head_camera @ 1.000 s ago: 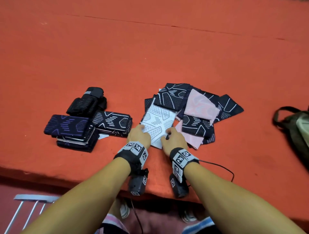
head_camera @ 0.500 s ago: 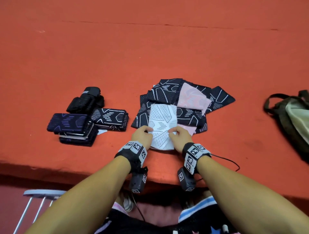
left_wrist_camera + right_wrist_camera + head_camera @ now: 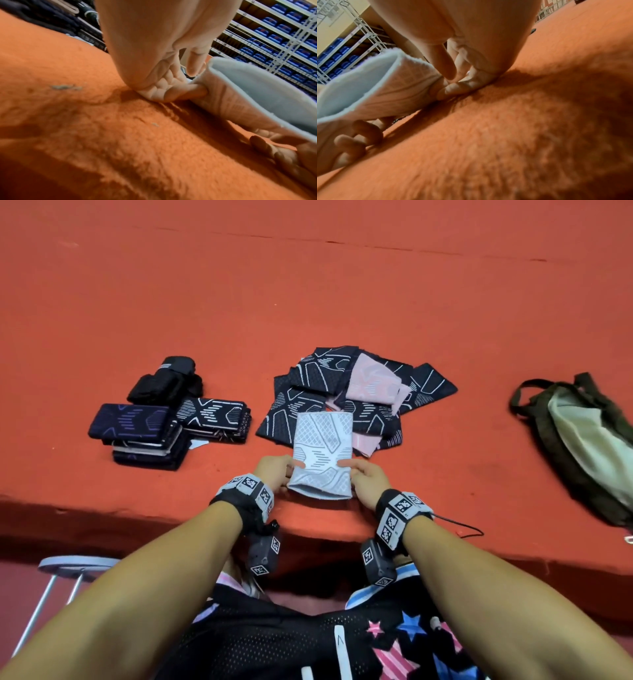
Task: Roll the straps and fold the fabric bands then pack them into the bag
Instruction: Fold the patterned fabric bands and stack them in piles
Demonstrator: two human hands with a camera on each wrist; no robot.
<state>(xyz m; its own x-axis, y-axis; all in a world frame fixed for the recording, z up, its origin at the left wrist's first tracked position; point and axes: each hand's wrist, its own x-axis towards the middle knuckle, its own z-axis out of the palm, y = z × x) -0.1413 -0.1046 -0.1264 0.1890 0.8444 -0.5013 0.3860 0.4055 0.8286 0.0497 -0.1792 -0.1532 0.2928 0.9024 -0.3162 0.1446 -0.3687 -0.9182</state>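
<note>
Both hands, left hand [image 3: 274,474] and right hand [image 3: 368,482], pinched the pale grey patterned fabric band [image 3: 322,453], newly drawn to the orange tabletop's [image 3: 445,494] near edge, ready for folding.

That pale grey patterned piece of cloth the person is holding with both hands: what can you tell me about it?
The pale grey knitted fabric band is a flat tube with a white geometric pattern and a soft, fuzzy look. Its near end gapes open, showing a plain lining. It lies on the orange felt table, its far end overlapping the pile of dark and pink bands. The left hand and right hand pinch its two near corners, lifting that edge.
</note>
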